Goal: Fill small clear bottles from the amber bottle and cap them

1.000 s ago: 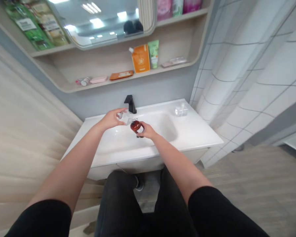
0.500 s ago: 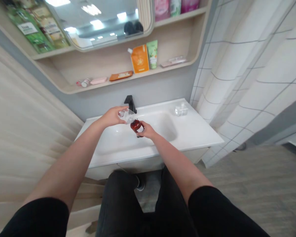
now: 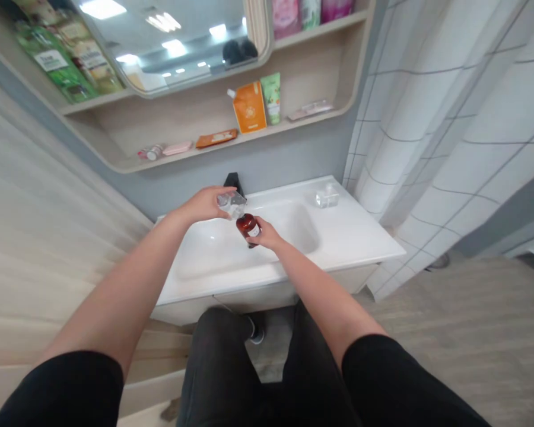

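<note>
Two grips: left hand (image 3: 203,204) on container (image 3: 232,204), right hand (image 3: 267,233) on bottle (image 3: 247,226).

A white ceramic vanity top (image 3: 360,228) at lower centre carried a small clear box (image 3: 327,196) at its right end. Higher up, a curved wooden shelf (image 3: 169,161) held an orange pouch (image 3: 248,107), a green tube (image 3: 271,98), a flat orange packet (image 3: 216,139) and a pink case (image 3: 177,148).

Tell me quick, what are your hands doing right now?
Left hand: closed, holding a clear container.
Right hand: closed, holding a brown bottle.
</note>
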Demonstrator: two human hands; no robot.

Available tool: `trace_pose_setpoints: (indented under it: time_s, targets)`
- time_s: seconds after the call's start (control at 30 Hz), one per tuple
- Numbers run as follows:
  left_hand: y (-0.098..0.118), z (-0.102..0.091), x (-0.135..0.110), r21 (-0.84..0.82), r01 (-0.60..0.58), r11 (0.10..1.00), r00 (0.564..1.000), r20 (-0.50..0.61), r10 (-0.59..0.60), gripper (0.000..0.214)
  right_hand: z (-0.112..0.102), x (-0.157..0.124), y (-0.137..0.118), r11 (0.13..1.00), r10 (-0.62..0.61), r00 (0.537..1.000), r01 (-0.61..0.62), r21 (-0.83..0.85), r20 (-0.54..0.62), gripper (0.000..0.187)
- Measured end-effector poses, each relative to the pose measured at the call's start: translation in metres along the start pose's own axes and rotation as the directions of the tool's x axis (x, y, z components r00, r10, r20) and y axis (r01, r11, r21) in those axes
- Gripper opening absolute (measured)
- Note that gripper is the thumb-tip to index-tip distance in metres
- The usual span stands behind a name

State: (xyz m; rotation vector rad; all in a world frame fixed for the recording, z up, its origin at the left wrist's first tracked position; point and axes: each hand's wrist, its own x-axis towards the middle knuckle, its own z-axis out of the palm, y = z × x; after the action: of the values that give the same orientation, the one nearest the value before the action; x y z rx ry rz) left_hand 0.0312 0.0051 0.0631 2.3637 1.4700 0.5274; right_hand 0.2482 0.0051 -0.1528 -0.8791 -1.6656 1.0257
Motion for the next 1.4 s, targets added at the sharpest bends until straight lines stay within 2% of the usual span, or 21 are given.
trace_pose_setpoints:
  time_s: [0.2,0.57,1.13,1.4]
  targets:
    - [0.005,-0.004,0.007,0.036,-0.021,0.999,1.0,0.024,0.021,0.1,0.001,0.002,0.004,0.999,-0.02,1.0,0.02,-0.027,-0.015,0.073]
    - [0.017,-0.008,0.015,0.055,-0.016,0.998,0.999,0.053,0.013,0.095,0.003,0.005,0.016,0.999,-0.043,0.999,0.043,0.03,-0.013,0.077]
    - [0.034,-0.015,0.032,0.178,-0.034,0.983,0.99,0.14,0.009,0.095,0.003,0.006,0.014,0.997,-0.064,0.997,0.066,0.044,-0.037,0.077]
    - [0.039,-0.017,0.038,0.177,-0.047,0.983,0.987,0.16,0.018,0.093,0.004,0.007,0.016,0.998,-0.062,0.997,0.064,0.027,-0.045,0.077]
